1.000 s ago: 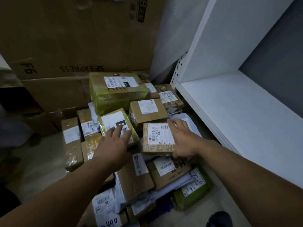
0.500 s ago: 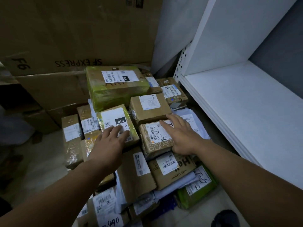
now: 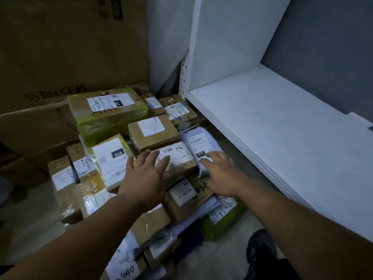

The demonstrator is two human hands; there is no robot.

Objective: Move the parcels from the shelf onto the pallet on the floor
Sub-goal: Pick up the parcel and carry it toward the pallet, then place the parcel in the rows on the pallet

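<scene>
Dim floor (image 3: 30, 223) pile of parcels (image 3: 139, 141), labels (image 3: 151, 127) blurry; L hand (image 3: 144, 176) & R hand (image 3: 224, 176) grips wide.

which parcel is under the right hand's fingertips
The white soft mailer with the black 010 tag, nearest the shelf; its neighbours are brown cartons.

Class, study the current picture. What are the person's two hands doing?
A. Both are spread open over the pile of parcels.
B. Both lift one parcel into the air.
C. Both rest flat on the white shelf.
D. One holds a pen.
A: the left hand and the right hand show straight, spread fingers above the pile of parcels, holding nothing; the white shelf lies off to their right.
</scene>
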